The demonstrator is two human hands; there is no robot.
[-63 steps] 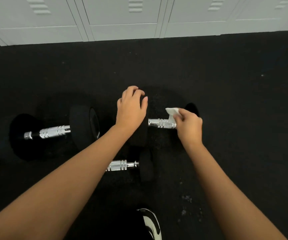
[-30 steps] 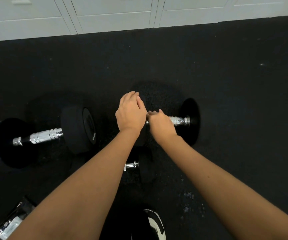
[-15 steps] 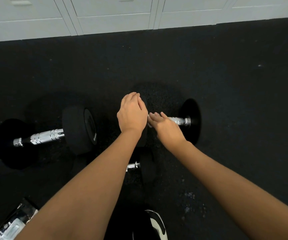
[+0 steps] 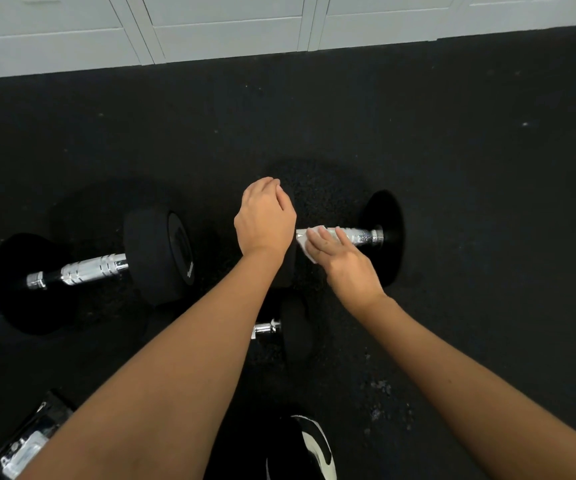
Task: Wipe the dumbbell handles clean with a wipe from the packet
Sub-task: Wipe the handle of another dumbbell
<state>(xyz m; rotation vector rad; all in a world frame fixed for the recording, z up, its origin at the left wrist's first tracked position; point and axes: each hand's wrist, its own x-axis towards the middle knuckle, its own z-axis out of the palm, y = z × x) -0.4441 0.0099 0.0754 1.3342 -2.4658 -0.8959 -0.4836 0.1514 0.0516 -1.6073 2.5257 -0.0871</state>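
A black dumbbell with a chrome handle [image 4: 362,234] lies across the middle of the floor. My left hand [image 4: 264,218] rests cupped over its left weight head, which is mostly hidden. My right hand [image 4: 342,258] presses a white wipe [image 4: 305,242] against the left part of that handle, fingers lying along the bar. A larger dumbbell [image 4: 92,268] with a chrome handle lies to the left. A third, smaller dumbbell [image 4: 272,329] lies nearer me, half hidden by my left forearm. The wipe packet [image 4: 24,448] lies at the bottom left.
White lockers [image 4: 227,26] line the far edge of the black rubber floor [image 4: 470,168]. A black and white shoe [image 4: 314,448] shows at the bottom centre. Pale specks dot the floor near my right forearm.
My right hand slid left along the handle from its right end, then eased back to the right; its fingers now lie flatter and the white wipe shows beneath them. My left hand stayed.
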